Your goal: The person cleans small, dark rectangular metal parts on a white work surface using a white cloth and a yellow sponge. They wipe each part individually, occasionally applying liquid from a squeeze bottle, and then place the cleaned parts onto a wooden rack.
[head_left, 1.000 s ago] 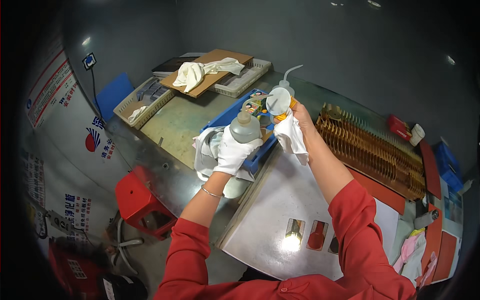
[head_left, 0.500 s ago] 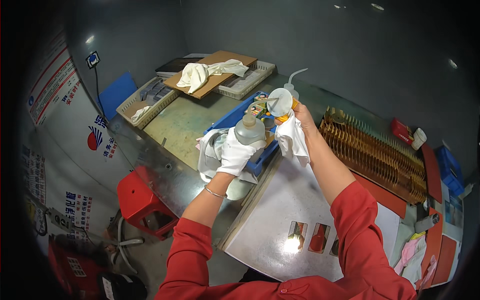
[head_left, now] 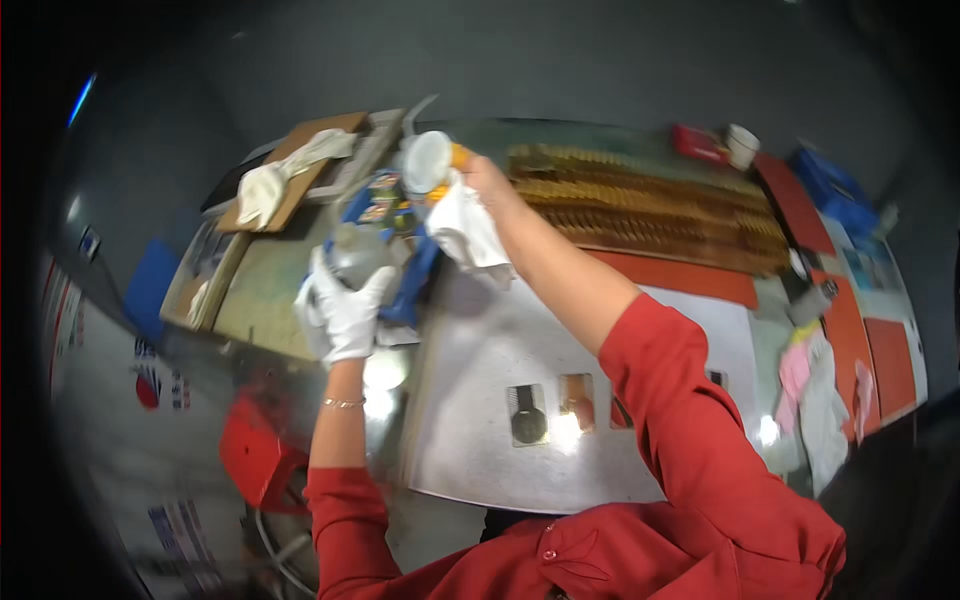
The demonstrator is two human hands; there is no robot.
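My left hand [head_left: 350,308], in a white glove, is wrapped round a translucent wash bottle [head_left: 358,252]; both are blurred. My right hand [head_left: 482,182], bare with orange finger covers, pinches a round pale disc [head_left: 427,163]. From the same hand hangs a white cloth [head_left: 463,232]. A blue tray [head_left: 412,283] holding small coloured boxes [head_left: 383,212] lies between and beyond my hands. Another bottle with a bent spout [head_left: 410,125] stands behind the disc, mostly hidden by it.
A long rack of brown upright plates [head_left: 650,205] stands at the back right. On the white board [head_left: 470,440] lie several small dark and copper-coloured pieces. Left are a cardboard sheet [head_left: 315,185] with a cloth [head_left: 290,175] and a red stool [head_left: 255,450]. Pink and white cloths [head_left: 820,400] lie far right.
The view has swung to the right. The bottle's spout no longer reaches across the disc; the left hand with the bottle sits lower and apart from it. The right hand still holds the disc and cloth.
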